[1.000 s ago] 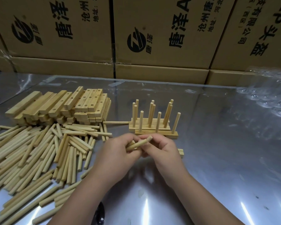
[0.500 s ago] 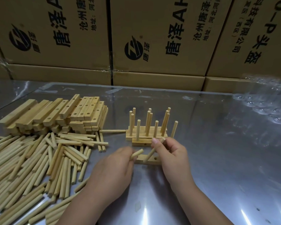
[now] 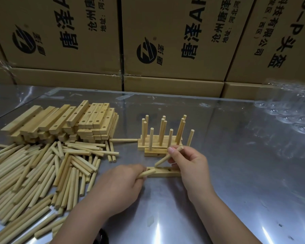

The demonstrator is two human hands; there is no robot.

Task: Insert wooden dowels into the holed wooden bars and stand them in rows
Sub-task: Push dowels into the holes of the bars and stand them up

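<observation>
A holed wooden bar (image 3: 163, 172) lies flat on the metal table between my hands. My right hand (image 3: 189, 163) pinches a dowel (image 3: 167, 156) tilted, its lower tip at the bar's left hole. My left hand (image 3: 121, 184) grips another dowel (image 3: 147, 173) whose end rests against the bar's left end. Behind them stand several finished bars with upright dowels (image 3: 163, 138) in rows.
A heap of loose dowels (image 3: 33, 175) covers the table's left side, with a stack of holed bars (image 3: 63, 121) behind it. Cardboard boxes (image 3: 174, 41) wall off the back. Clear plastic wrap (image 3: 292, 111) lies at the far right. A bare part of the table (image 3: 253, 182) shows to the right.
The two hands have drawn apart, each with one dowel. The right hand has brought its dowel tip down to the flat bar's left hole. The camera has tilted down.
</observation>
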